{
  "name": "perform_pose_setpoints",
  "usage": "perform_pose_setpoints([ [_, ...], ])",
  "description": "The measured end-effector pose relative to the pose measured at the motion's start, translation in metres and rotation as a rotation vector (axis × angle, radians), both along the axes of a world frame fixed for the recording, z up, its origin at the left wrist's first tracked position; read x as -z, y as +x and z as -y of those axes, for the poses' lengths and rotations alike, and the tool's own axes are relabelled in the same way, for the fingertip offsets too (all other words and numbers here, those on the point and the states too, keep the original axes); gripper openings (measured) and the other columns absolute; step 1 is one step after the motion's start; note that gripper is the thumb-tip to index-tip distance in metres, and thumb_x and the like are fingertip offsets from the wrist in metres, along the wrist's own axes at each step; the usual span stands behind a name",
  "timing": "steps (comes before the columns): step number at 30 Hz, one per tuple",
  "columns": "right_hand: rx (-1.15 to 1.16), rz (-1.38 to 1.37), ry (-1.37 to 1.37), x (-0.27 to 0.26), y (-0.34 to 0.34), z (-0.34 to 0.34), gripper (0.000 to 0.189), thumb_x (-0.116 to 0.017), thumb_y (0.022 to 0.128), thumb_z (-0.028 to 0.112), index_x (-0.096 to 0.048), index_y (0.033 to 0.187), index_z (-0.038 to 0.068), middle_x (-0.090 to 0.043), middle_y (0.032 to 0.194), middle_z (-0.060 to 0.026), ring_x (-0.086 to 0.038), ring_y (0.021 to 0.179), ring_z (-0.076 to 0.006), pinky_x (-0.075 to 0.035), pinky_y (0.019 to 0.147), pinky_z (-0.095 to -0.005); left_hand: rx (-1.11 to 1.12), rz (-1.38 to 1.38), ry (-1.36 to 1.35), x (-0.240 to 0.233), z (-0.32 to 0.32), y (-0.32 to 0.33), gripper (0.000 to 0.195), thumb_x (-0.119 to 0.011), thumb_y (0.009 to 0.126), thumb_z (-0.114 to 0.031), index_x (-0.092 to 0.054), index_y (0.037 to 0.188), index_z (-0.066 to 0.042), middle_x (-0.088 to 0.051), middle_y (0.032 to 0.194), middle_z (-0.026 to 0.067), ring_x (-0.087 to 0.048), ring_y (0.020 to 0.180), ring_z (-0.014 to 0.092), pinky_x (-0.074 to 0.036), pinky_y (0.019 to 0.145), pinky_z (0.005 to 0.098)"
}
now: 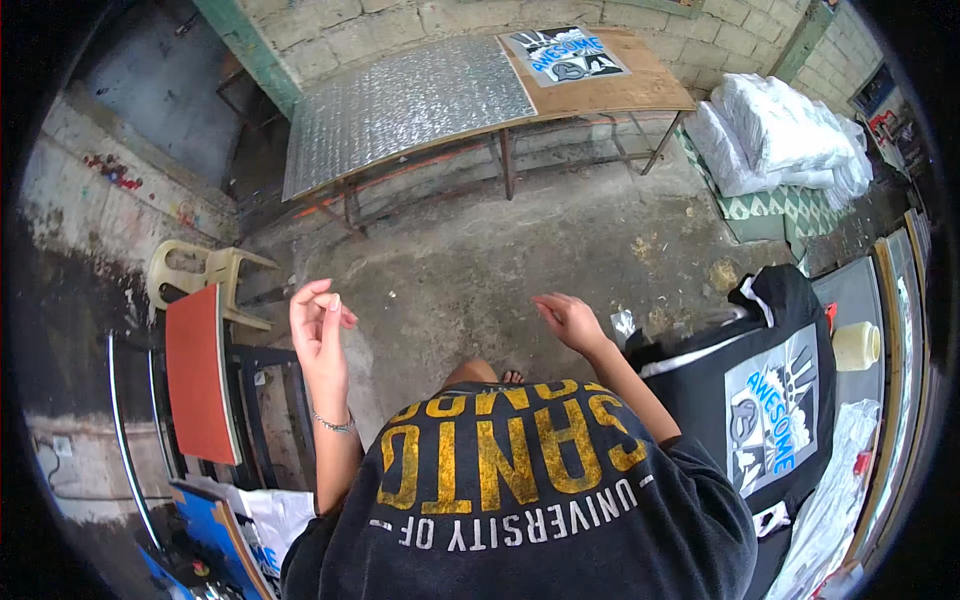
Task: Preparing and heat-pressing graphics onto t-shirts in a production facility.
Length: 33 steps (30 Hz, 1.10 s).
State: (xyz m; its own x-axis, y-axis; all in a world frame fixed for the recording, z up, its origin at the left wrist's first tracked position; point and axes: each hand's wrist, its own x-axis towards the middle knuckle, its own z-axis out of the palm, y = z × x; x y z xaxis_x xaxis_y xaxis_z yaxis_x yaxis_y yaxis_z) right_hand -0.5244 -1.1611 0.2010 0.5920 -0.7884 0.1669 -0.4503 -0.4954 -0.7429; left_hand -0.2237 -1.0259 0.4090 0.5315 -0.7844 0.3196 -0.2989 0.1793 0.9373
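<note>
My left hand (pixel 319 324) is raised over the floor, its fingers loosely bent and nothing visible in it. A thin bracelet (pixel 334 424) circles that wrist. Across from it, my right hand (pixel 571 321) hangs in the air with its back up and fingers slightly curled; no object shows in it. Nearest the right arm lies a black T-shirt (pixel 690 397), bearing a blue, grey and white print (pixel 772 412). Left of my left hand is a red flat board (pixel 196 375) on a dark metal frame.
Ahead, a table (pixel 585 96) carries silvery foil sheeting (pixel 405 112) and a printed sheet (pixel 566 54). White plastic-wrapped bundles (pixel 780 135) are stacked at right. A plastic chair (pixel 225 274) stands left. A whitish plastic jar (pixel 855 346) and clear plastic (pixel 832 480) lie beyond the shirt.
</note>
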Motion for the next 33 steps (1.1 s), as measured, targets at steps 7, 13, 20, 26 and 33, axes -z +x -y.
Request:
perform_pose_setpoints([
  [7,0.062,-0.226,0.157,0.063,0.029,0.147,0.025,-0.056,0.089,0.023,-0.064,0.107,0.007,-0.065,0.099,-0.0158,-0.062,0.088,-0.0348,-0.050,0.075,-0.0402,0.031,-0.425,0.258,0.095,0.182,0.069,0.023,-0.048,0.096,-0.020,-0.054,0.114,-0.006,-0.052,0.080,0.0000,-0.052,0.070,0.009,-0.044,0.062,0.0243],
  [13,0.391,-0.409,0.555,0.146,-0.045,0.188,0.032,-0.054,0.088,0.028,-0.064,0.105,0.002,-0.065,0.098,-0.0205,-0.060,0.094,-0.0389,-0.049,0.080,-0.0429,0.357,-0.583,0.471,0.159,0.413,0.104,0.036,-0.049,0.096,-0.025,-0.051,0.126,-0.005,-0.060,0.104,0.0071,-0.060,0.085,0.014,-0.049,0.072,0.0276],
  [20,0.925,-0.254,0.921,0.211,-0.121,0.139,0.028,-0.059,0.086,0.022,-0.064,0.102,-0.001,-0.066,0.095,-0.0190,-0.065,0.089,-0.0264,-0.049,0.076,-0.0377,0.511,-0.708,0.692,0.276,0.703,0.064,0.045,-0.054,0.091,-0.031,-0.046,0.126,-0.003,-0.055,0.121,0.0130,-0.056,0.101,0.023,-0.050,0.082,0.0357],
  [26,1.144,-0.045,1.038,0.210,-0.148,0.168,0.028,-0.058,0.089,0.021,-0.063,0.104,-0.002,-0.066,0.093,-0.0154,-0.063,0.084,-0.0219,-0.048,0.073,-0.0343,0.301,-0.860,0.752,0.373,0.863,0.017,0.052,-0.055,0.087,-0.035,-0.042,0.127,-0.004,-0.051,0.124,0.0113,-0.055,0.099,0.027,-0.049,0.084,0.0424],
  [33,1.290,0.153,0.985,0.196,-0.188,0.244,0.028,-0.058,0.091,0.020,-0.062,0.106,-0.004,-0.066,0.091,-0.0113,-0.061,0.078,-0.0166,-0.048,0.069,-0.0304,0.062,-0.895,0.770,0.420,0.957,-0.009,0.062,-0.053,0.088,-0.043,-0.036,0.137,-0.009,-0.035,0.140,0.0100,-0.045,0.117,0.030,-0.048,0.085,0.0420],
])
